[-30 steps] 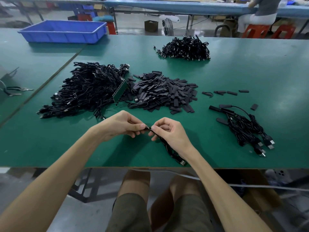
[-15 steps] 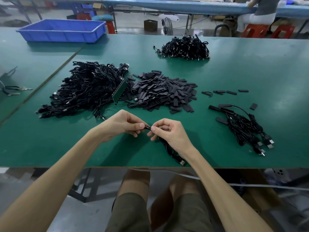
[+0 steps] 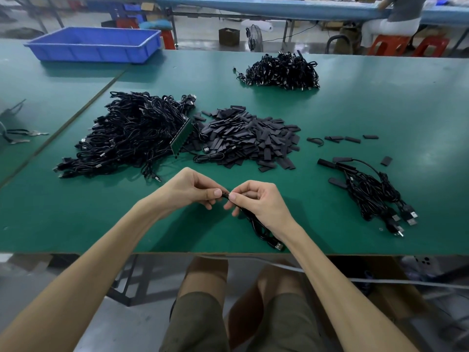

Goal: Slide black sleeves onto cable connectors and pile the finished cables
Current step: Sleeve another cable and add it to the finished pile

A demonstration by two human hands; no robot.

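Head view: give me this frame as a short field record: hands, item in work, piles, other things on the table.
left hand: pinches end of black cable
right hand: pinches same end; cable trails under wrist to near table edge
sleeve at pinch: too small to tell
loose sleeves: heap, centre
large cable heap: left of sleeves
far cable heap: behind
sleeved cables: small pile, right
blue bin: far left

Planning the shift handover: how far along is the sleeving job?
Looks early. Done: a small bunch of sleeved cables on the right. In hand: the left hand and right hand pinch one cable at its end. Left: a big cable heap and a pile of loose sleeves.
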